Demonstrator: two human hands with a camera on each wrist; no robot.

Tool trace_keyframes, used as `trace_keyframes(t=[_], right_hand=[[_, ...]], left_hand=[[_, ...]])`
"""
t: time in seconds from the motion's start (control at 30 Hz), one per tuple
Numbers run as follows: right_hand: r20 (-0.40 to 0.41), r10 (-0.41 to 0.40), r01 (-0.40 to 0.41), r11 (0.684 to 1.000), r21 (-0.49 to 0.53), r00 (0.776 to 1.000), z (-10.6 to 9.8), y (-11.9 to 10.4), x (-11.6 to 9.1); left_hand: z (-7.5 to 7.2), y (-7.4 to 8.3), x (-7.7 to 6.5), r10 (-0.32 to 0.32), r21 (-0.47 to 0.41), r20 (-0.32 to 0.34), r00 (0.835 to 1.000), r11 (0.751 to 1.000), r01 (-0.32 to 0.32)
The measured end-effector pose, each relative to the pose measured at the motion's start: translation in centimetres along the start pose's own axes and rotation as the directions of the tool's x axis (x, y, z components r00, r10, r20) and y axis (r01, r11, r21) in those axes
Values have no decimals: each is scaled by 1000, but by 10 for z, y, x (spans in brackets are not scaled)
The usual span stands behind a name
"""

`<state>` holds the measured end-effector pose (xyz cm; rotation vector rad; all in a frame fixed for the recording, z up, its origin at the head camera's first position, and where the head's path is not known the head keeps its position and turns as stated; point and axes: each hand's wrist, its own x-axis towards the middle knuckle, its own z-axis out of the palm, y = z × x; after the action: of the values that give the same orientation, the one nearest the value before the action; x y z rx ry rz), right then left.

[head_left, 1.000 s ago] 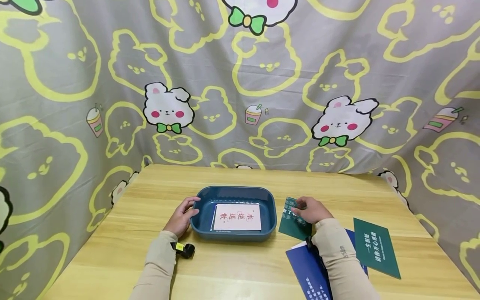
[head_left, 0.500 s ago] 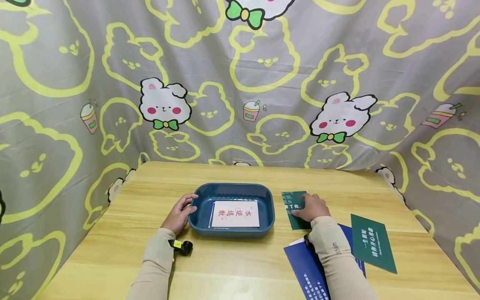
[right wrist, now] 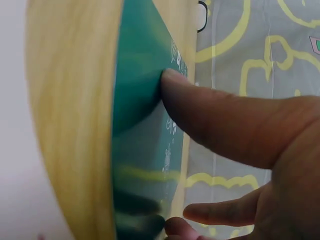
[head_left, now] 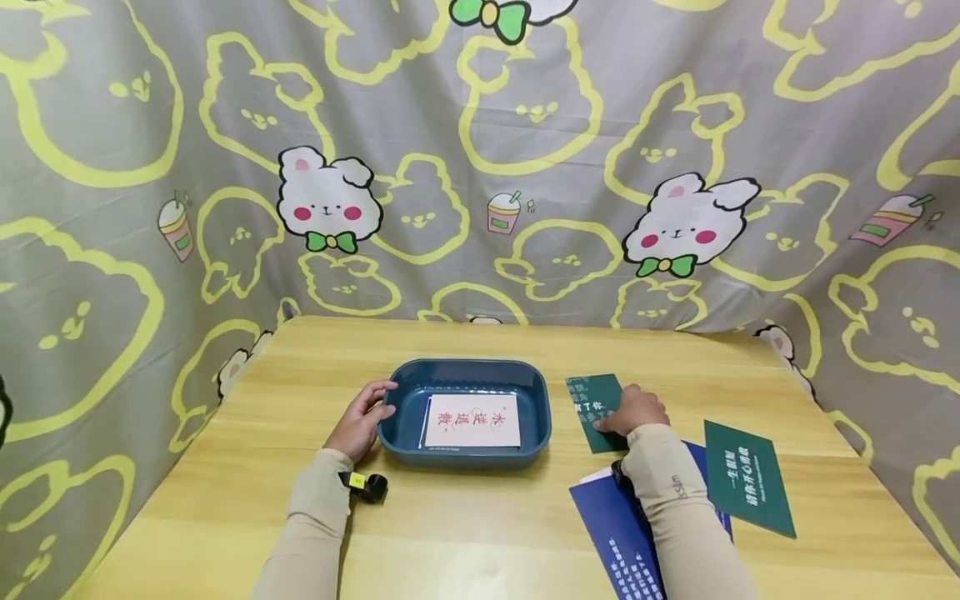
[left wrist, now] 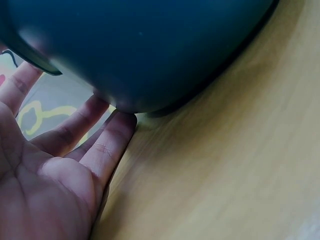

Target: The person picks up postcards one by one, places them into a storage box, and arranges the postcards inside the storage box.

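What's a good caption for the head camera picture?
Left hand on the blue dish, right hand on a green card.

Pink card [head_left: 476,423] reads “水逆退散”, rightmost green card [head_left: 750,479] “一生很短”, right sleeve [head_left: 678,508] “sslim”.

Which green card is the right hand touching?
The green card nearer the tray, partly under the right hand; the other green card lies farther right, untouched.

Wood-grain table [head_left: 457,533] under teal dish [head_left: 465,458], green cards [head_left: 750,483], blue cards [head_left: 611,529].
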<state>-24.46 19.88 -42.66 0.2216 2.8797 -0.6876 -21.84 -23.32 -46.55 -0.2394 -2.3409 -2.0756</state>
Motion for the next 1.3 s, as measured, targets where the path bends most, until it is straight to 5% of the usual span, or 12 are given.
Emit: trace_keyframes(t=[0.63, 0.97, 1.3], right_hand=[[73, 30, -40, 989, 142, 997, -1, 9, 9], [-42, -49, 57, 972, 226, 998, -11, 19, 9], [-57, -55, 68, 963, 262, 997, -16, 21, 9]], left_hand=[[0, -3, 2, -30, -23, -9, 1000, 999, 29], [1, -4, 1, 4, -22, -2, 1000, 1000, -4], [1, -3, 0, 7, -21, -12, 1000, 1000, -7]])
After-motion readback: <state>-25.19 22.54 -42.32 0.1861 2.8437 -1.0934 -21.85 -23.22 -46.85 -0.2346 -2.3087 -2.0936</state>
